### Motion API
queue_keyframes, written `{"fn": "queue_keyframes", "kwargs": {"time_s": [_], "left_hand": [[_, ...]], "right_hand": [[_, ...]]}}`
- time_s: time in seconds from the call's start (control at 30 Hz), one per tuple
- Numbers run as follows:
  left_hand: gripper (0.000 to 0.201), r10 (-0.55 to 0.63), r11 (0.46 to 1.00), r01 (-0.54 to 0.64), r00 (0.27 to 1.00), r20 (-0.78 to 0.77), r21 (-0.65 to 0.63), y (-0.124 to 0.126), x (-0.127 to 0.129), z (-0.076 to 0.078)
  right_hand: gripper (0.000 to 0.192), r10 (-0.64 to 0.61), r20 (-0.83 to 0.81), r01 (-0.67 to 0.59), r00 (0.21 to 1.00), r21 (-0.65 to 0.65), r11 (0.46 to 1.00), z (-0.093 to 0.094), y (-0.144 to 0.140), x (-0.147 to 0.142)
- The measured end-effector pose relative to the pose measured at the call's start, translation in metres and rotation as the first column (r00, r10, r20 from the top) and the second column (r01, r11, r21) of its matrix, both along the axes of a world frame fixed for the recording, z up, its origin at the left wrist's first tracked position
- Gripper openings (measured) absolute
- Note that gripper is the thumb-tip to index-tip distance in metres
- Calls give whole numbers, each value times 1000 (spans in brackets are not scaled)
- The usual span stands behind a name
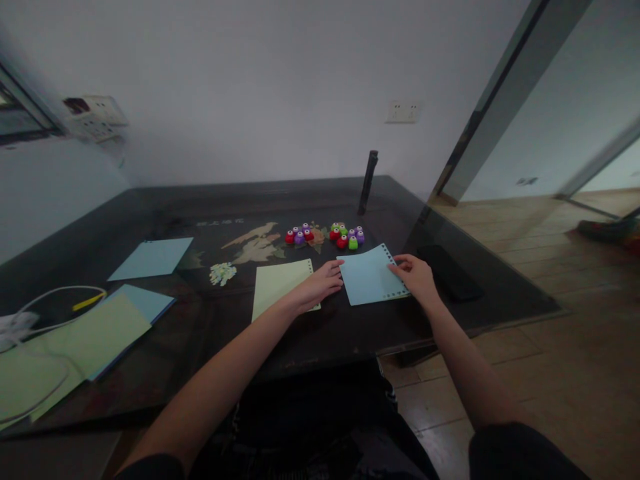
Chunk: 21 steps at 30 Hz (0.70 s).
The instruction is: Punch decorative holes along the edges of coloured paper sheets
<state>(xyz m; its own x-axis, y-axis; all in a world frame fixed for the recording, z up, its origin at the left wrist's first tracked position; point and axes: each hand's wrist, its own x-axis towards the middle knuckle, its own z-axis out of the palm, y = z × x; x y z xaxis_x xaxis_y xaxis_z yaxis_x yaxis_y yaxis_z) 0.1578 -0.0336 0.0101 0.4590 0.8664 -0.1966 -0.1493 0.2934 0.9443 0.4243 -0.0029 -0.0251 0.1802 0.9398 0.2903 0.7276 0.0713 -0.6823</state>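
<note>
A light blue loose-leaf sheet [367, 275] with punched holes along its right side lies before me, its far right corner lifted a little. My right hand [416, 275] pinches that sheet at its holed right edge. At the opposite edge, the outstretched fingertips of my left hand [320, 288] touch the blue sheet, and no grip shows. Partly under my left hand and wrist is a pale yellow-green punched sheet [275, 283]. Beyond the sheets stand two groups of small red, purple and green eye-topped pieces [300, 235], which look like stamps.
Small pale paper bits [223, 273] are heaped left of the sheets. Further left lie a blue sheet [153, 259], stacked paper [107, 333] and a white cable [55, 290]. A black upright stick [369, 182] stands at the back; a dark flat object [450, 272] lies right.
</note>
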Motion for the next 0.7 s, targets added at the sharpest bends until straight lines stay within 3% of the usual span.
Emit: {"fn": "queue_keyframes", "kwargs": {"time_s": [0.27, 0.7], "left_hand": [[53, 3, 1000, -4, 1000, -15, -25, -3, 2, 4], [61, -62, 998, 62, 998, -3, 34, -6, 4, 3]], "right_hand": [[34, -5, 151, 2, 989, 25, 1000, -11, 3, 6], [31, 65, 225, -65, 972, -8, 998, -5, 1, 2]]}}
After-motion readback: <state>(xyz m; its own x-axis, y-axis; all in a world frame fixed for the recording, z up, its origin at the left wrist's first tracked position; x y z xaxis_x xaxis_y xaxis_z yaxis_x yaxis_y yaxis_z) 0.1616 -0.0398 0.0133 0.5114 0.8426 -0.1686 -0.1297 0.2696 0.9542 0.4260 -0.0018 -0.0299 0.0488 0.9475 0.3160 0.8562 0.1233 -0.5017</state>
